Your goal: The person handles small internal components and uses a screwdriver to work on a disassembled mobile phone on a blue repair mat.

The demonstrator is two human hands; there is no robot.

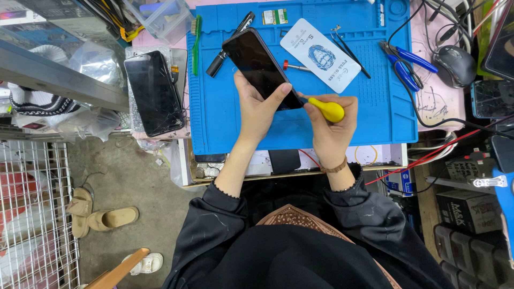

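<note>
1. A large blue rubber work mat (225, 123) covers the worktop (160, 136) under both hands, spreading well beyond them on every side.
2. A second dark smartphone with a cracked screen (155, 93) lies flat well to the left of the left hand, off the mat's edge.
3. A black slab-shaped smartphone with a dark glass screen (257, 64) is tilted above the mat, its far end pointing away from the person. The left hand (257, 109) is closed around its near end, thumb laid across the screen's lower corner, fingers hidden behind the body.
4. A white flat rectangular packet with a blue round emblem (320, 54) lies on the mat beyond the right hand, near the phone's right edge but apart from it.
5. The right hand (332, 126) is curled shut around a small screwdriver with a rounded yellow handle (327, 109); the tip end meets the phone's lower edge just beside the left thumb, though the tip itself is too small to make out.
6. Blue-handled pliers (402, 61) rest at the mat's right rim, well apart from the right hand.
7. A green-bristled brush (196, 43) and a black pen-shaped tool (229, 45) lie beyond the left hand, near the phone's far end.
</note>
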